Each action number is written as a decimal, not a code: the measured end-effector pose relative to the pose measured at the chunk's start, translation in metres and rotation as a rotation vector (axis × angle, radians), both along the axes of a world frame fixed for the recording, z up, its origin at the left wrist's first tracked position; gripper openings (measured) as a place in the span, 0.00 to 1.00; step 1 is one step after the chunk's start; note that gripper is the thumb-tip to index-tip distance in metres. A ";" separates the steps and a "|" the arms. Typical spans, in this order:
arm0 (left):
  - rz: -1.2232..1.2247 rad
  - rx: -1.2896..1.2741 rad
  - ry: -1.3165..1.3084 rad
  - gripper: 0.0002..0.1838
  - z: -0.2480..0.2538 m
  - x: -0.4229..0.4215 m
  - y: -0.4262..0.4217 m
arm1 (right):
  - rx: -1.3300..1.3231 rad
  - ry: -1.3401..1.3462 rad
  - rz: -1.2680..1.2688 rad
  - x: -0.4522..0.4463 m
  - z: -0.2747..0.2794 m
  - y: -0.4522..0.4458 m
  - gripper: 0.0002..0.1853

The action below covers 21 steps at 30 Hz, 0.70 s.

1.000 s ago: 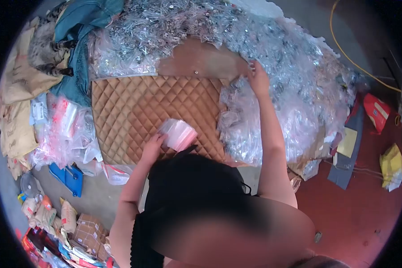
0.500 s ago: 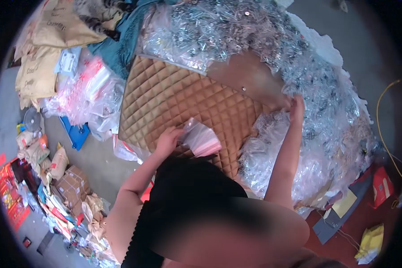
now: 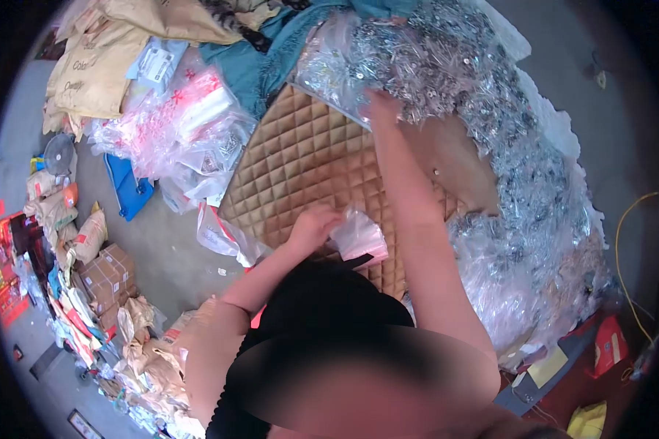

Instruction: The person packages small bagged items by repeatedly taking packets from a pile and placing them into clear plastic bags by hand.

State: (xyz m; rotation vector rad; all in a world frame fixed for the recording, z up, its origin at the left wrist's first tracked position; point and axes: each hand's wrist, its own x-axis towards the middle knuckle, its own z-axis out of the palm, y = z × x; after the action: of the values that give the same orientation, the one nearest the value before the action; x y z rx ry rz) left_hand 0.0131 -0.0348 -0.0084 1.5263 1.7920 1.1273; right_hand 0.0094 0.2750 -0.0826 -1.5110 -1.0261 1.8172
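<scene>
Here we are over the brown quilted mat (image 3: 300, 150), and our left hand (image 3: 316, 225) has its fingertips pinched on the near-left corner of a clear plastic bag (image 3: 359, 231) with a pink-tinged edge. That bag lies just above the mat's near side, right in front of our body, a black strap (image 3: 356, 261) crossing its lower edge. A light pinch serves us best, enough to steady the film without crumpling it, with the strap clear of the opening.

And out goes our right arm, the right hand (image 3: 383, 110) at the mat's far edge, against the glittering heap of clear packets (image 3: 447, 62). It's blurred; we can't tell whether those fingers grasp anything. Good form there: fingertips only, one light piece at a time, so neighbouring packets don't drag along.
</scene>
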 end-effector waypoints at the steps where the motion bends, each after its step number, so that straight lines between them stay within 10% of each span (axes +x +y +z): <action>1: -0.068 -0.040 0.078 0.08 -0.001 -0.004 -0.006 | 0.099 -0.123 -0.001 -0.002 -0.009 0.006 0.20; 12: 0.096 -0.228 -0.231 0.11 0.010 -0.031 -0.001 | 0.796 -0.687 0.210 0.132 0.064 0.003 0.18; 13: 0.073 -0.086 0.060 0.10 0.012 -0.036 0.004 | 0.790 -0.701 0.195 0.143 0.060 0.007 0.18; 19: 0.088 0.070 0.366 0.07 0.012 -0.057 -0.008 | 0.589 -0.160 0.305 0.163 0.055 -0.014 0.23; 21: 0.086 0.033 0.453 0.20 0.012 -0.065 -0.013 | 0.278 0.046 0.292 0.160 0.054 -0.044 0.26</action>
State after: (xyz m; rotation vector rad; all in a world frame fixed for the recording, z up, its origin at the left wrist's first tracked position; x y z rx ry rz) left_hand -0.0520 -0.0482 0.0040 1.8511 2.1562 0.9005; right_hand 0.1697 0.2310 -0.0288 -1.1970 -1.4711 1.7967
